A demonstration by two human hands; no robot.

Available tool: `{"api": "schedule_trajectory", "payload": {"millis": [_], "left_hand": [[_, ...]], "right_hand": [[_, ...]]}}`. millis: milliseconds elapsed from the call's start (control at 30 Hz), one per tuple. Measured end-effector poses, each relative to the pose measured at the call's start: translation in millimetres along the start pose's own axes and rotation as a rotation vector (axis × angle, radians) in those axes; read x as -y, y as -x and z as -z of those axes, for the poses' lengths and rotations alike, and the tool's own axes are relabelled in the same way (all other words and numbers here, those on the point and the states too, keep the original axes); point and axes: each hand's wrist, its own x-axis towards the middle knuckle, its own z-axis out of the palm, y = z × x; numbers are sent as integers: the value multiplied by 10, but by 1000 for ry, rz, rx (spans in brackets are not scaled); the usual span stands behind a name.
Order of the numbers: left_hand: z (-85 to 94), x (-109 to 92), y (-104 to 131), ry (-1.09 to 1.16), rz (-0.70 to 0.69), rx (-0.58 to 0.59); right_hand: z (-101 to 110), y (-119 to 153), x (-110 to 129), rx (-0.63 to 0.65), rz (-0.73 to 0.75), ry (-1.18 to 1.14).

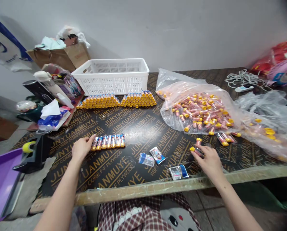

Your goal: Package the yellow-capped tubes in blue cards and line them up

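On the left of the dark table, my left hand [82, 148] has its fingers together at the left end of a row of blue-labelled tubes [108, 141] with yellow caps. My right hand [209, 160] is closed on a small yellow-capped tube [196, 151]; another tube [198, 141] lies just beyond it. Small stacks of printed labels [147, 159] lie between my hands, one of them [178, 172] near the front edge. Many pink tubes with yellow caps [201, 110] spill from a clear plastic bag [168, 120] at the right.
A white basket [111, 78] stands at the back, with stacked tubes [138, 99] before it. A black tape dispenser [35, 154], a purple dustpan-like tray [4, 179] and a bottle [47, 81] are at left. White cables [244, 78] and a pink fan [284, 72] sit back right.
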Motion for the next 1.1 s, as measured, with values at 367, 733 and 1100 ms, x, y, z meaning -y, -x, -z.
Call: {"api": "schedule_trajectory", "payload": {"millis": [367, 733, 1100], "left_hand": [[-1157, -624, 1456, -304, -236, 391], [-1080, -603, 1398, -86, -174, 437], [-1237, -539, 1407, 465, 25, 521]], "right_hand": [[-94, -103, -110, 121, 120, 242], [44, -128, 131, 151, 107, 63], [202, 145, 1122, 219, -225, -953]]}}
